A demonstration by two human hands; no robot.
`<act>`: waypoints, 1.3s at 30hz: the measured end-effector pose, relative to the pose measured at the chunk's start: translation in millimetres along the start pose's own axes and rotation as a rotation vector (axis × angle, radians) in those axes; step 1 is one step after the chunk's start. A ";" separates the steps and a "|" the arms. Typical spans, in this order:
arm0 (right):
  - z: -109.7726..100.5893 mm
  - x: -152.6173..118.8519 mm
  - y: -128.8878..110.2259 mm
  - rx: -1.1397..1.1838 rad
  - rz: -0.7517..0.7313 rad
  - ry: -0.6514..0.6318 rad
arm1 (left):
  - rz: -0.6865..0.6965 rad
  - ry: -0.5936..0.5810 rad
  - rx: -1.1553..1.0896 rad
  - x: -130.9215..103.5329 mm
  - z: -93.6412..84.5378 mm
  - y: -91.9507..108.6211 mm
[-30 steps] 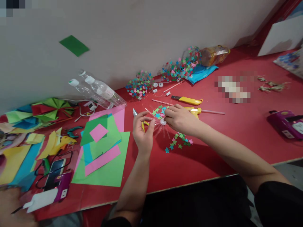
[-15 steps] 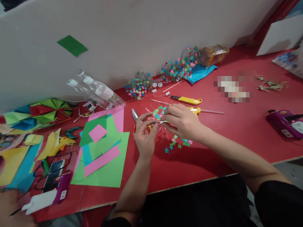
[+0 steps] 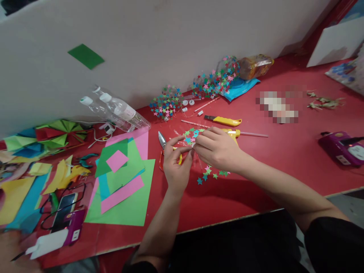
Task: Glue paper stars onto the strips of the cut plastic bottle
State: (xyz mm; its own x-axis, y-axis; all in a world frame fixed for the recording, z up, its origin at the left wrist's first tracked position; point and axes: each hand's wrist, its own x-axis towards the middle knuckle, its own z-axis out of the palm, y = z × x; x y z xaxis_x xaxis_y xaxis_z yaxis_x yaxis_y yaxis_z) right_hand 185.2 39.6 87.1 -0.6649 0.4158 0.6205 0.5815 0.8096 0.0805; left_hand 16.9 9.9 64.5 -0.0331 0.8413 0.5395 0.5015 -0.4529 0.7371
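My left hand (image 3: pixel 178 163) and my right hand (image 3: pixel 216 150) meet above the red table (image 3: pixel 210 208), fingertips pinched together. A tiny pale piece shows between them, too small and too covered to name. Paper stars (image 3: pixel 196 132) in green, blue and pink lie just behind the fingers, and more stars (image 3: pixel 212 173) spread out below my right hand on what look like clear strands. Scissors (image 3: pixel 162 139) rest beside my left hand, partly covered by it. Behind my right hand is a yellow glue gun (image 3: pixel 234 133), mostly hidden, with a glue stick (image 3: pixel 254 134) poking out.
A yellow utility knife (image 3: pixel 227 121) and a striped straw (image 3: pixel 193 123) lie behind the hands. Star-covered clusters (image 3: pixel 166 102) stand by the wall near plastic bottles (image 3: pixel 125 112). Coloured paper sheets (image 3: pixel 136 208) are at left, a purple power strip (image 3: pixel 338 148) at right. Another person's hand (image 3: pixel 11 250) is blurred lower left.
My right hand has turned slightly and its fingers have closed in against my left fingertips, so less of the pale piece shows. The table items look the same.
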 end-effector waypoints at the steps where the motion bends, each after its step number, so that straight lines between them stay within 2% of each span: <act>1: 1.3 0.0 0.1 -0.003 -0.006 -0.001 | 0.013 -0.009 0.020 0.9 -0.2 1.0; 6: 5.1 0.1 0.2 0.022 0.000 0.010 | 0.061 -0.028 0.076 2.9 -1.4 4.3; 13: -8.9 1.0 7.7 0.340 0.299 0.109 | -0.027 -0.060 -0.063 3.5 -4.1 1.3; 19: -14.5 6.1 6.7 0.421 0.365 0.055 | -0.030 0.015 -0.112 8.5 -5.1 -3.7; 25: -14.9 2.7 20.5 0.322 0.474 0.014 | -0.102 0.117 -0.083 11.4 -19.2 -32.6; 29: -10.7 -3.4 35.9 0.188 0.557 -0.060 | -0.138 0.098 -0.068 5.9 -27.1 -51.0; 35: -11.7 -8.0 44.4 0.073 0.573 -0.172 | -0.180 0.056 -0.143 -3.1 -28.2 -46.2; 39: -12.6 -14.5 47.6 -0.017 0.588 -0.170 | -0.155 0.054 -0.152 1.7 -29.1 -38.5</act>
State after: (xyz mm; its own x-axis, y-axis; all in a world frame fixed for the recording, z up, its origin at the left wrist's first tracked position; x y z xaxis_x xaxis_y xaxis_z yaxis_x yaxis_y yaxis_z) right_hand 228.5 66.9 91.7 -0.2945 0.8524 0.4319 0.8802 0.4180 -0.2247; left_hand -27.6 20.2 48.9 -0.1482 0.8890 0.4334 0.3510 -0.3624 0.8634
